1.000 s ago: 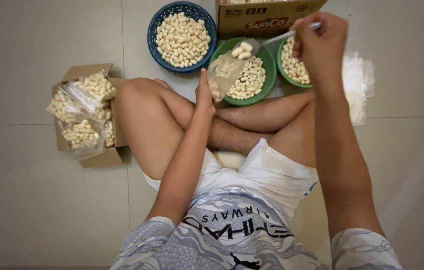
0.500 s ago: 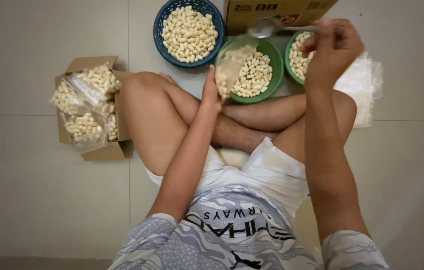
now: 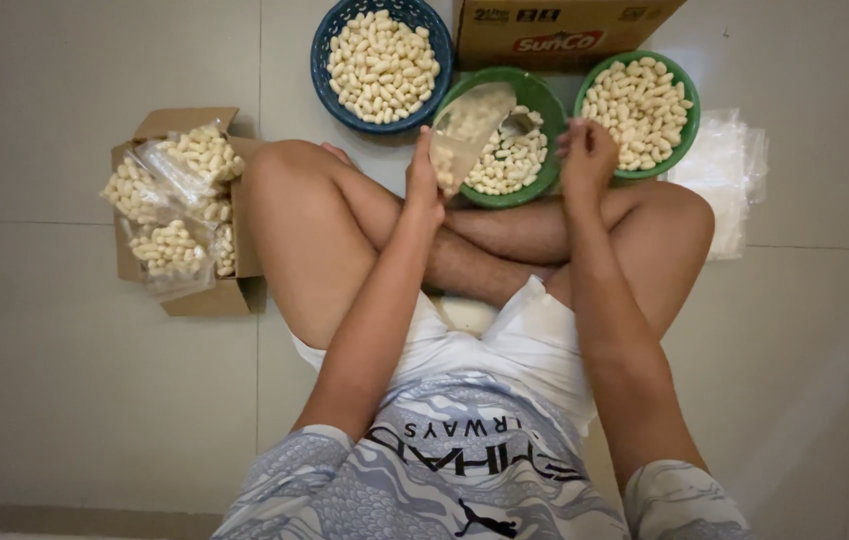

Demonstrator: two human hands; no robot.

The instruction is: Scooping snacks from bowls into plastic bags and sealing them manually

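1. A clear bag [image 3: 466,130], partly filled with pale pieces, stands pinched in the left hand [image 3: 422,185].
2. The right hand [image 3: 586,158] grips a spoon [image 3: 521,124], dipped into the green bowl [image 3: 542,100] just beyond the bag.
3. A second green bowl [image 3: 686,90] sits beside the right hand; a blue basket [image 3: 322,50] lies beyond the left.

Pale tiled floor [image 3: 64,350] — dim light
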